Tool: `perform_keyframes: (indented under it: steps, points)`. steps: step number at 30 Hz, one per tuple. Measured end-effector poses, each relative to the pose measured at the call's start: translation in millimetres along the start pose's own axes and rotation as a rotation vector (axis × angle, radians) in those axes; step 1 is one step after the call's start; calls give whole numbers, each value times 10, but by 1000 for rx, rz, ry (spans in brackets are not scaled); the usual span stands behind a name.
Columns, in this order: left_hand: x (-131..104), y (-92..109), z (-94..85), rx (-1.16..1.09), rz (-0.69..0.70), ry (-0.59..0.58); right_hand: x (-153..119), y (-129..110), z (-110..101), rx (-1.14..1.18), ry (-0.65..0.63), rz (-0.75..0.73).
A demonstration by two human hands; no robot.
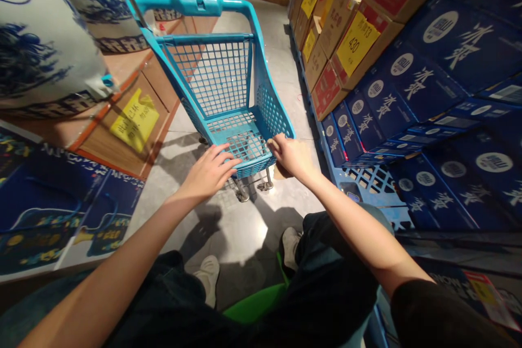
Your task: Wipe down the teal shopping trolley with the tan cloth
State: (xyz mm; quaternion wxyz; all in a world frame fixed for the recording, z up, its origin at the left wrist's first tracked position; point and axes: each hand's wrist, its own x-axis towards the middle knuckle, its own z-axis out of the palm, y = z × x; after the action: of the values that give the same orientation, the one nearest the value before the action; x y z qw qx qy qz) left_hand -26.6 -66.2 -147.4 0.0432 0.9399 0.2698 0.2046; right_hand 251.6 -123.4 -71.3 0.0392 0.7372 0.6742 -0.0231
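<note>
A light-blue plastic shopping cart (230, 127) stands in front of me, its handle at the far end and its low grid basket toward me. My left hand (214, 171) is over the basket's near left corner, fingers spread and stretched out; whether the fingertips touch the rim I cannot tell. At the near right corner, my right hand (291, 155) has its fingers curled over the cart's edge. Something brownish shows just beneath that hand, too hidden to name. The basket's grid floor shows between my hands, and two casters are visible below.
Blue cartons (383, 106) and brown cartons (336, 27) are stacked along the right on blue pallets (367, 179). Large blue-and-white jars (41, 38) stand on a wooden shelf (126, 114) at left. Blue gift bags (61, 206) are below. Something green (256, 304) lies between my legs.
</note>
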Motion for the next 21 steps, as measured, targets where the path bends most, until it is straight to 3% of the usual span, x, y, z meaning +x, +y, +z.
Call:
perform_keyframes:
  steps: [4, 10, 16, 21]
  points:
    - [27, 10, -15, -16, 11, -9, 59, 155, -21, -29, 32, 159]
    - [35, 4, -17, -13, 7, 16, -19, 28, 31, 31, 9, 1]
    - [95, 45, -34, 24, 21, 10, 115, 266, -14, 93, 77, 198]
    - [117, 38, -39, 26, 3, 6, 29, 90, 40, 88, 54, 28]
